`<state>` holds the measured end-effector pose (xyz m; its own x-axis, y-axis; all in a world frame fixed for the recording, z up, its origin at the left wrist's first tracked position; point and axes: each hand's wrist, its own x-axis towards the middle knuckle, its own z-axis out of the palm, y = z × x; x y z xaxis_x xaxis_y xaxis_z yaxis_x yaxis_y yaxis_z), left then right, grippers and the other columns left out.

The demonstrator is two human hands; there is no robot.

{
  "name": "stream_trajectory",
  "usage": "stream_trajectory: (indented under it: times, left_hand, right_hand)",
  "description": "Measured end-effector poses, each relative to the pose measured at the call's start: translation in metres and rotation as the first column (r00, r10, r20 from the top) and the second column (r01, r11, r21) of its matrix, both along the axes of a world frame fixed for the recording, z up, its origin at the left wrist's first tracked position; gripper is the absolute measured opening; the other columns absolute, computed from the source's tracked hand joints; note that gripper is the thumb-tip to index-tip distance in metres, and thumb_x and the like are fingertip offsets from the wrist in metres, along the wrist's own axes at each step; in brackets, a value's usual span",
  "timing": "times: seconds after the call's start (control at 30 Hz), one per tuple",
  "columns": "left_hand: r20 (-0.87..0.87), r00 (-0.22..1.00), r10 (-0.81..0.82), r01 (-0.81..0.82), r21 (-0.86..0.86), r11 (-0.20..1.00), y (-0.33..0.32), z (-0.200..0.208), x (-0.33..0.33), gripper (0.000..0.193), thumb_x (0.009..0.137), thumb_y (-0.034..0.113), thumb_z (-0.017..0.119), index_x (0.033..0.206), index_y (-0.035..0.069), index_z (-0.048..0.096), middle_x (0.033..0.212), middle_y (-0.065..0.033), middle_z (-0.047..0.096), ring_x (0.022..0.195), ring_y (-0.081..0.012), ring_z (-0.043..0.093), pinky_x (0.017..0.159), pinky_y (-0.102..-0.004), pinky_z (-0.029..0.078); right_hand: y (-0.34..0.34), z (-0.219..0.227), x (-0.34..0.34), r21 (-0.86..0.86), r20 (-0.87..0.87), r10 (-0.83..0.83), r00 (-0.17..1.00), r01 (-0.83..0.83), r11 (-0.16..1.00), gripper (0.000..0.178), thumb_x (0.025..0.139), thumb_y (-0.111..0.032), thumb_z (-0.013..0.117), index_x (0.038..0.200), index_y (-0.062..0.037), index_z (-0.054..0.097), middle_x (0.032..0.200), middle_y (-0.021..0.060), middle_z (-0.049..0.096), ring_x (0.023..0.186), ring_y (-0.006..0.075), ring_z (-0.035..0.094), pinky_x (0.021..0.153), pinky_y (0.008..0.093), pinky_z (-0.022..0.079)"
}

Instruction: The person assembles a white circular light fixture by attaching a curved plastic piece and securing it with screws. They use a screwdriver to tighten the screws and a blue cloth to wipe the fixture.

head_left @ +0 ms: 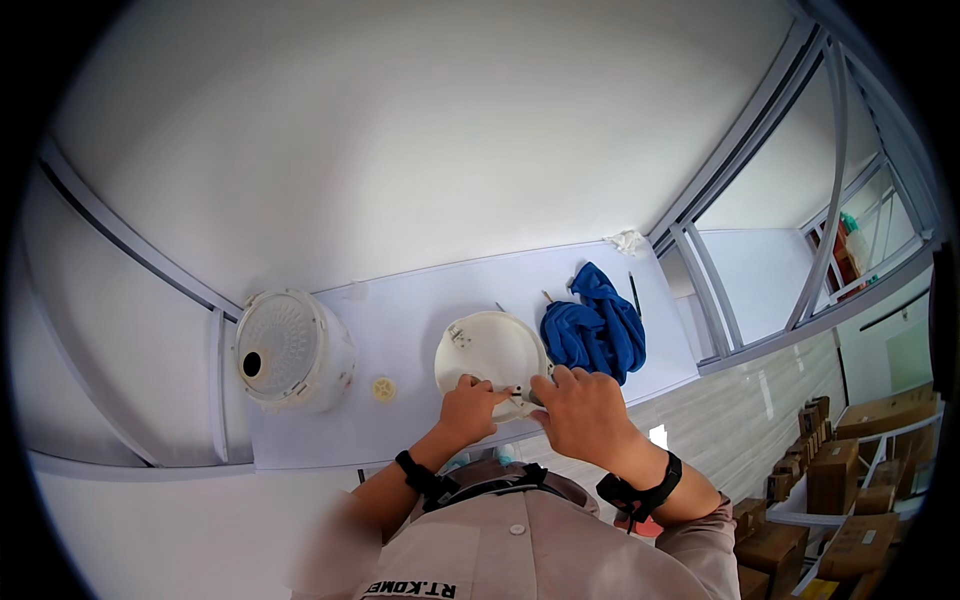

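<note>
A shallow white round cover (487,350) lies in front of me near the table's front edge. My left hand (470,410) rests over its near rim, fingers curled and index finger reaching right to a small dark fitting (517,391). Closed beside that fitting, my right hand (583,412) grips a grey-handled tool (535,398) that looks like a screwdriver; its tip is too small to make out. Small pieces (460,337) sit inside the cover at its far left. Just right of the cover is a bunched blue cloth (597,333).
A white drum-shaped tub (333,360) with a round dark hole stands left, near a pale yellow disc (383,388). A thin black stick (635,293) and crumpled white tissue (627,241) lie far right. Grey frame posts (700,285) border the table; cardboard boxes (833,476) stand beyond.
</note>
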<state>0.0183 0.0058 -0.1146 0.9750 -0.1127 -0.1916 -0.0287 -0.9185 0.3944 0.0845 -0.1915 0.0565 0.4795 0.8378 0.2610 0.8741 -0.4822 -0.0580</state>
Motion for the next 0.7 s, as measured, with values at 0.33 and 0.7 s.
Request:
stream_trajectory:
  times: [0.33, 0.7]
  left_hand:
    - [0.001, 1.000, -0.016, 0.016, -0.017, 1.000, 0.004, 0.002, 0.001, 0.072, 0.071, 0.019, 0.081, 0.140, 0.034, 0.069, 0.113, 0.0004, 0.067, 0.117, -0.0322, 0.055, 0.093, -0.0421, 0.059]
    - [0.246, 0.968, -0.047, 0.058, -0.040, 0.997, 0.012, -0.016, -0.014, 0.058, 0.072, 0.013, 0.075, 0.129, 0.026, 0.075, 0.104, 0.0020, 0.068, 0.114, -0.0303, 0.057, 0.083, -0.0380, 0.060]
  right_hand:
    - [-0.003, -0.012, 0.003, 0.099, -0.264, 0.008, 0.965, 0.019, 0.995, 0.028, 0.085, -0.028, 0.082, 0.093, -0.0067, 0.066, 0.074, 0.0104, 0.069, 0.061, 0.0287, 0.068, 0.053, 0.0379, 0.050]
    - [-0.038, -0.016, 0.020, 0.800, -0.425, 0.091, 0.900, 0.327, 0.503, 0.018, 0.086, -0.014, 0.077, 0.097, -0.0028, 0.068, 0.084, 0.0107, 0.066, 0.071, 0.0231, 0.063, 0.067, 0.0353, 0.051]
